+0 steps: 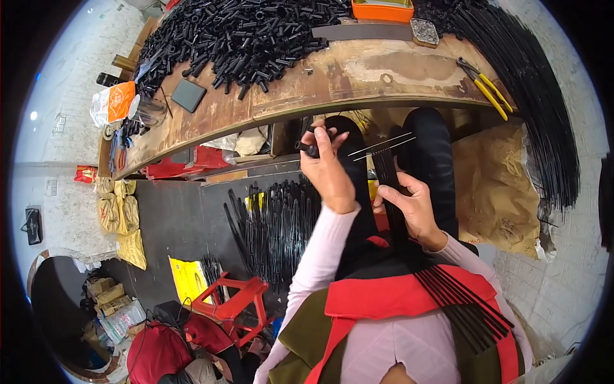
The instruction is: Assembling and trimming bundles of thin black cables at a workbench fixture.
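My left hand (pixel 330 168) is raised just below the bench edge, its fingers closed around a small black tubular piece (pixel 308 149). To the right, in front of my lap, my right hand (pixel 412 208) grips a bundle of long thin black rods (pixel 386 168) between thumb and fingers. The rods' lower ends (pixel 464 307) fan out across my red apron (pixel 384 296). Two thin, bright metal rods (pixel 384 145) stick out by the bundle's upper end; what they are fixed to is hidden.
A wooden bench (pixel 358 73) carries a heap of black tubes (pixel 243 41), yellow-handled pliers (pixel 484 89) and a dark square box (pixel 188 95). Long black rods (pixel 531 96) hang over its right end. More black rods (pixel 275 230) lie at left, near a red stool (pixel 235 304).
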`<state>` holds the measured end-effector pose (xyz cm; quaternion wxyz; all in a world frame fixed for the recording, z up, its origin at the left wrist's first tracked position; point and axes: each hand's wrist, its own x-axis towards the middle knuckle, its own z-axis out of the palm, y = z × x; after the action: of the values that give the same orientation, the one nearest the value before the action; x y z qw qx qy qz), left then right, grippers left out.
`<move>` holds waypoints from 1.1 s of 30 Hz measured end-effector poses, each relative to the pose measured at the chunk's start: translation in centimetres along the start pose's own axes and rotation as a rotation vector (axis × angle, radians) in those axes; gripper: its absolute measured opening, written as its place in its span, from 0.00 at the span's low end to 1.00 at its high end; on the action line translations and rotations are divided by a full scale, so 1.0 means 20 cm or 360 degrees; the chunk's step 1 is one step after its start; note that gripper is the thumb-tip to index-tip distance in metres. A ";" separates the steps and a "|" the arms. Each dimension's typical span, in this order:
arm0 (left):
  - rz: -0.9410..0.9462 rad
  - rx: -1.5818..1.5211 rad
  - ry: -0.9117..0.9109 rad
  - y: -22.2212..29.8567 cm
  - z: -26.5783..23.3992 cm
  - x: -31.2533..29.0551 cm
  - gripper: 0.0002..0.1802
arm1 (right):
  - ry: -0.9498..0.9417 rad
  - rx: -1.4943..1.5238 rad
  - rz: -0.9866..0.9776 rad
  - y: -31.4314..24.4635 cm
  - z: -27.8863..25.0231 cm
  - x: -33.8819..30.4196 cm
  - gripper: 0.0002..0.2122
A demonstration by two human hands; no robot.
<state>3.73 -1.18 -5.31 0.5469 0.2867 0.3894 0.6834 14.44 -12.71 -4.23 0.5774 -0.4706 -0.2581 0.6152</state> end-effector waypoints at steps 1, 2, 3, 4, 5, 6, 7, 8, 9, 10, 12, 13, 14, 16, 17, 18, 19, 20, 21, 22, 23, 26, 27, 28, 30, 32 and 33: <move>-0.0296 -0.0026 -0.0232 0.00 -0.08 0.02 0.13 | 0.0008 -0.0003 0.0000 0.00 -0.02 0.01 0.08; -0.0589 -0.0044 -0.0454 0.05 -0.12 0.02 0.13 | 0.0002 -0.0010 -0.0025 0.00 -0.03 0.01 0.09; -0.0861 -0.0080 -0.0417 0.08 -0.15 -0.01 0.13 | -0.0004 -0.0017 -0.0049 0.01 -0.03 0.02 0.10; -0.0865 -0.0075 -0.0408 0.09 -0.15 -0.02 0.13 | -0.0004 -0.0013 -0.0039 0.00 -0.04 0.02 0.10; -0.0899 -0.0119 -0.0419 0.12 -0.15 -0.03 0.12 | -0.0006 -0.0027 -0.0067 -0.02 -0.03 0.02 0.09; -0.0932 -0.0162 -0.0430 0.14 -0.15 -0.04 0.12 | -0.0006 -0.0041 -0.0096 -0.02 -0.03 0.02 0.08; -0.0950 -0.0232 -0.0446 0.15 -0.15 -0.04 0.12 | 0.0002 -0.0020 -0.0083 -0.02 -0.03 0.02 0.08; -0.0953 -0.0230 -0.0440 0.15 -0.14 -0.03 0.12 | 0.0002 -0.0019 -0.0077 -0.02 -0.03 0.02 0.08; -0.0962 -0.0229 -0.0489 0.16 -0.13 -0.03 0.14 | 0.0011 -0.0041 -0.0070 -0.02 -0.03 0.02 0.08; -0.0971 -0.0228 -0.0540 0.17 -0.12 -0.03 0.15 | 0.0020 -0.0063 -0.0064 -0.02 -0.02 0.02 0.08; -0.0997 -0.0223 -0.0526 0.17 -0.10 -0.04 0.15 | 0.0027 -0.0043 -0.0055 -0.02 -0.02 0.02 0.08; -0.1000 -0.0209 -0.0525 0.17 -0.10 -0.04 0.15 | 0.0030 -0.0024 -0.0047 -0.02 -0.02 0.02 0.09; -0.1004 -0.0195 -0.0523 0.16 -0.09 -0.04 0.15 | 0.0033 -0.0022 -0.0047 -0.02 -0.02 0.02 0.09; -0.1002 -0.0183 -0.0500 0.16 -0.09 -0.05 0.14 | 0.0021 -0.0036 -0.0060 -0.02 -0.02 0.02 0.09; -0.0998 -0.0173 -0.0475 0.16 -0.08 -0.06 0.14 | 0.0022 -0.0033 -0.0059 -0.02 -0.03 0.02 0.09; -0.0998 -0.0170 -0.0474 0.15 -0.08 -0.06 0.14 | 0.0007 -0.0025 -0.0059 -0.01 -0.03 0.02 0.09; -0.0994 -0.0164 -0.0482 0.15 -0.09 -0.06 0.14 | -0.0008 -0.0018 -0.0059 -0.01 -0.03 0.02 0.09; -0.0989 -0.0158 -0.0489 0.15 -0.09 -0.06 0.13 | -0.0009 -0.0015 -0.0058 -0.01 -0.03 0.02 0.09; -0.0989 -0.0156 -0.0488 0.15 -0.09 -0.06 0.13 | -0.0009 -0.0010 -0.0046 -0.02 -0.03 0.02 0.09; -0.0990 -0.0163 -0.0498 0.15 -0.09 -0.06 0.12 | -0.0010 -0.0006 -0.0033 -0.02 -0.02 0.02 0.09; -0.0991 -0.0171 -0.0509 0.15 -0.09 -0.06 0.12 | -0.0010 -0.0003 -0.0032 -0.02 -0.03 0.02 0.09; -0.0998 -0.0149 -0.0509 0.16 -0.07 -0.06 0.10 | -0.0033 0.0015 -0.0029 -0.02 -0.03 0.02 0.08; -0.0999 -0.0152 -0.0510 0.16 -0.07 -0.06 0.10 | -0.0040 0.0009 -0.0040 -0.02 -0.03 0.02 0.08; -0.1014 -0.0163 -0.0548 0.16 -0.07 -0.06 0.09 | -0.0047 0.0002 -0.0051 -0.02 -0.03 0.02 0.08; -0.1027 -0.0167 -0.0580 0.16 -0.07 -0.05 0.09 | -0.0043 0.0007 -0.0043 -0.02 -0.02 0.02 0.08; -0.1036 -0.0184 -0.0578 0.16 -0.07 -0.06 0.08 | -0.0040 0.0009 -0.0034 -0.03 -0.02 0.02 0.08; -0.1036 -0.0184 -0.0576 0.16 -0.07 -0.06 0.08 | -0.0042 0.0009 -0.0036 -0.03 -0.02 0.02 0.08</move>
<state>1.28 -2.96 -3.35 0.8107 0.2327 0.3179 0.4331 15.08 -12.23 -4.05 0.5822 -0.4578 -0.2694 0.6156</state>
